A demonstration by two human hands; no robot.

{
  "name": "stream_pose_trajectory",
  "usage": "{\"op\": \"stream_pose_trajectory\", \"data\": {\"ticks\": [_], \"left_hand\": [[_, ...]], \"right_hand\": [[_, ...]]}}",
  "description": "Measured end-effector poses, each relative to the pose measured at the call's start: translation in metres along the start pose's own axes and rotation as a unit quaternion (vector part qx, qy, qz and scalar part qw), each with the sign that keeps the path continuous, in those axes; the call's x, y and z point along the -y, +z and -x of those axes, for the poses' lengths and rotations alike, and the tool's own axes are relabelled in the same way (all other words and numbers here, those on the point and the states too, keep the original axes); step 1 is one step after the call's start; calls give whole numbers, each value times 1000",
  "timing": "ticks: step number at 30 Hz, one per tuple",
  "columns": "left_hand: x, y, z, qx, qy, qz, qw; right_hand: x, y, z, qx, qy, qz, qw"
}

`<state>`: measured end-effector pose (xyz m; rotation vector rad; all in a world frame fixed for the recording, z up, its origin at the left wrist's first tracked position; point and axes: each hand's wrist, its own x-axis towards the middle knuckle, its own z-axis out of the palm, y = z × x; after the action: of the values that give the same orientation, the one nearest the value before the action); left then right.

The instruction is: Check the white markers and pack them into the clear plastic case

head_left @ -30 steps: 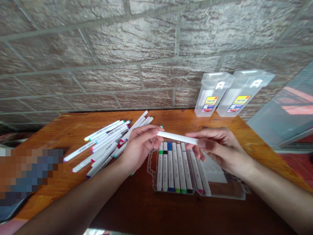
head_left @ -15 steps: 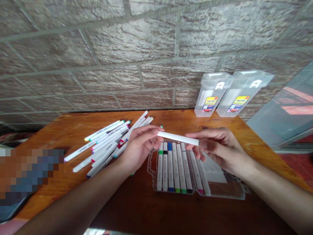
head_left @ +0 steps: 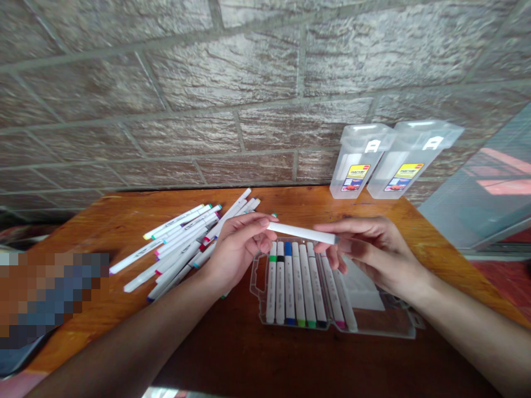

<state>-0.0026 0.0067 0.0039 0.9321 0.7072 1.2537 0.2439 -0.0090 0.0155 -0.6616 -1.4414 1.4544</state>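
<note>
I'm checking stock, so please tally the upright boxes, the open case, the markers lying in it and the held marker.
Upright boxes: 2
Open case: 1
Cased markers: 8
Held marker: 1
Total: 12

White marker (head_left: 302, 232), orange-brown wood-grained table (head_left: 298, 200), grey-brown block-patterned wall (head_left: 207, 83), 2 yellow-and-blue labels (head_left: 355, 178), red floor (head_left: 504, 290)

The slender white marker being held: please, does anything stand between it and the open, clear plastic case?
The right hand's lower fingers, below the white marker, overlap the open case in view; mid-marker, nothing visible intervenes.
</note>
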Motion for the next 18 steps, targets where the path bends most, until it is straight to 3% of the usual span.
{"op": "stream_pose_trajectory", "data": {"ticks": [9, 18], "left_hand": [[4, -3, -1, 8, 5, -74, 997], [2, 0, 4, 69, 13, -69, 995]], "right_hand": [[-3, -2, -5, -84, -10, 81, 993], [-11, -8, -12, -149, 31, 18, 988]]}}
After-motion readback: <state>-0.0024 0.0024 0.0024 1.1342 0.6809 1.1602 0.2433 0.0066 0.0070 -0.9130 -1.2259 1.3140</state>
